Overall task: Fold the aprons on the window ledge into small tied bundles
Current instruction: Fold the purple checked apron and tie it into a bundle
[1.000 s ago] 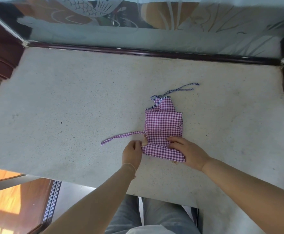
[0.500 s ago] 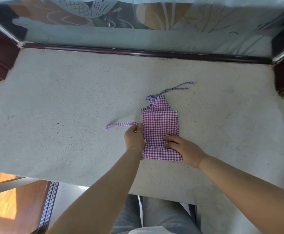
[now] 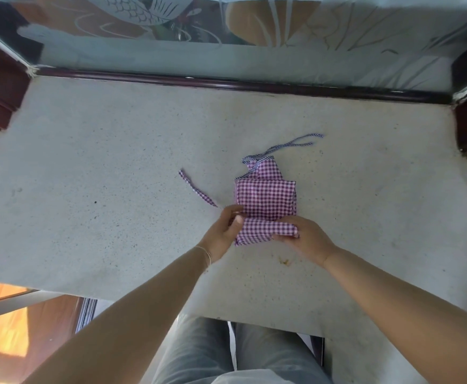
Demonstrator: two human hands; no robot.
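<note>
Speckled grey stone forms the window ledge (image 3: pixel 116 189), bounded at its far edge by a dark wooden frame (image 3: pixel 254 85) below patterned glass. Near the ledge's middle lies the purple checked apron (image 3: pixel 265 198), folded into a compact rectangle with its near edge rolled up. The left hand (image 3: pixel 224 231) pinches the roll's left end, thumb on top. The right hand (image 3: pixel 307 239) grips the roll's right end, fingers curled beneath. One checked strap (image 3: pixel 197 191) trails left; a striped neck loop (image 3: pixel 290 145) extends beyond the fold.
</note>
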